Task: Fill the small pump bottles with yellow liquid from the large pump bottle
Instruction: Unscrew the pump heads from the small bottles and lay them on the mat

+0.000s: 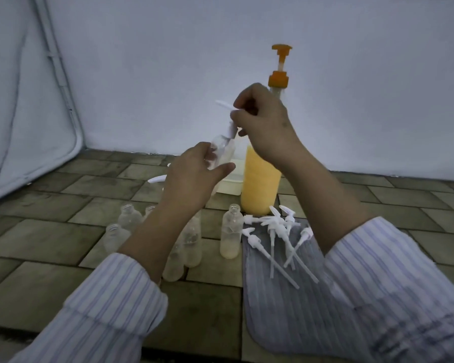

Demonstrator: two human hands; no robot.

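**Pump head coming off / going on a small bottle — filling barely begun**

Landmark = large pump bottle (pixel 260 179), yellow liquid about two-thirds up, orange pump on top, standing on the tiled floor (pixel 50 247) at the back.

Far left of it, nearer me: cluster of small clear bottles (pixel 127 218), all uncapped. Some look empty; a couple nearest me show a pale layer at the bottom, partly hidden by my forearm, so can't say how much.

Just left of it, raised: my left hand (pixel 194 174), fingers & thumb curled round a small clear bottle (pixel 222 150), tilted, looks empty. Above that, in front of the big bottle's neck, my right hand (pixel 262 119) pinches a white pump head (pixel 227 107) w/ fingertips; its stem runs down into the bottle's mouth. Can't tell if it's being pulled out or put in.

Behind the held bottle, touching the big bottle's left side: a white tray (pixel 231 187), contents hidden.

In front of it: one open small bottle (pixel 231 231) w/ a thin yellowish layer only.

Front-right: loose white pump heads (pixel 275 231) piled on a grey ribbed cloth (pixel 286 297).

My read: early stage. No small bottle visibly full, none capped; approx all filling & recapping left.
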